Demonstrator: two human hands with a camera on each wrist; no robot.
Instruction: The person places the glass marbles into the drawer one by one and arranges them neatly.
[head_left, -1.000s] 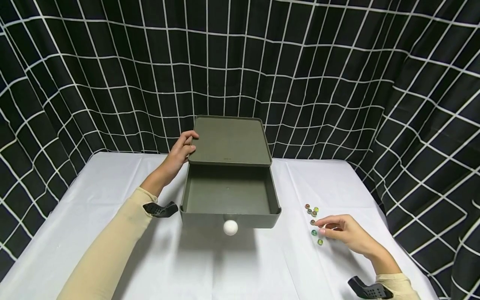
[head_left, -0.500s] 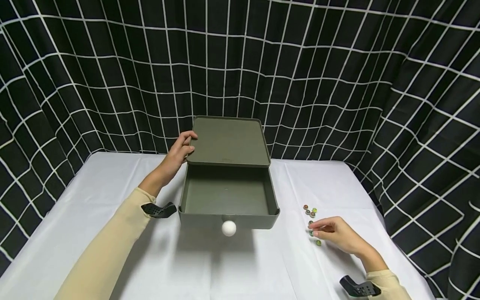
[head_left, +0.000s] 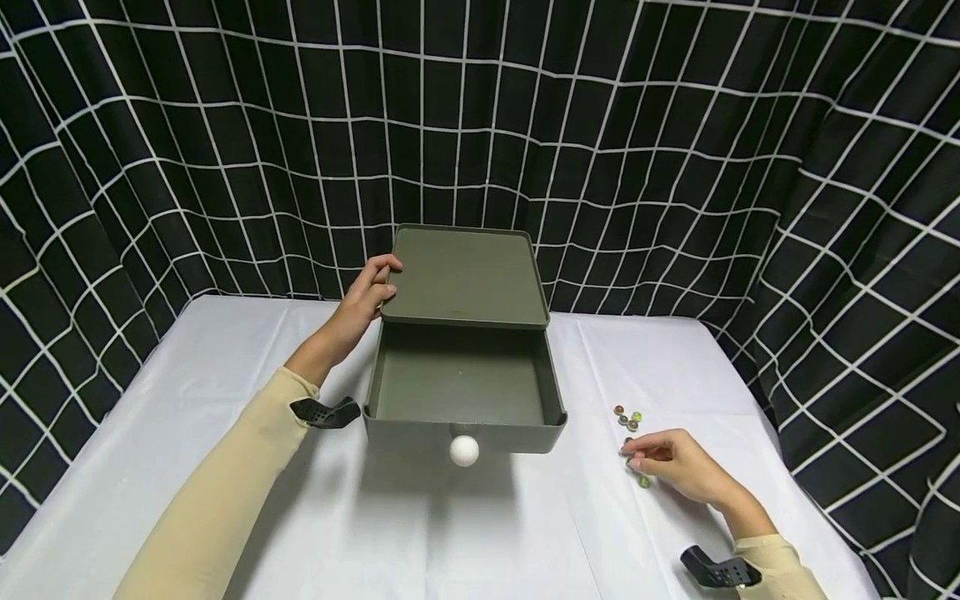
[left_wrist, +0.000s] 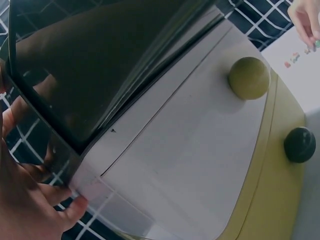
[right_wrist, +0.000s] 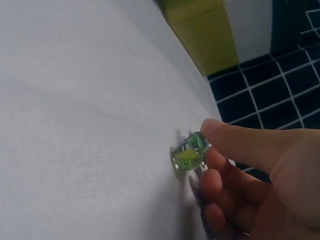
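My left hand (head_left: 365,293) holds the left edge of an olive-grey mini drawer cabinet (head_left: 468,279); the fingertips lie over the rim of its top. The cabinet's top drawer (head_left: 464,437) stands pulled out, with a white round knob (head_left: 464,451) on its front. On the white cloth at right, my right hand (head_left: 682,467) pinches a green glass marble (right_wrist: 198,141) between thumb and fingers, close to the cloth. Touching or just beside it lies a yellow-green marble (right_wrist: 187,159). Several more marbles (head_left: 632,426) sit beyond the fingertips; one is partly hidden by them.
Lower parts of the cabinet show in the left wrist view: a white section with an olive knob (left_wrist: 249,78), then a yellow section (left_wrist: 280,180) with a dark green knob (left_wrist: 300,145). A black curtain (head_left: 465,125) with white grid lines surrounds the table (head_left: 247,333).
My right hand has shifted slightly left onto the green marble, which its fingers now mostly cover in the head view. The left hand keeps its hold on the cabinet.
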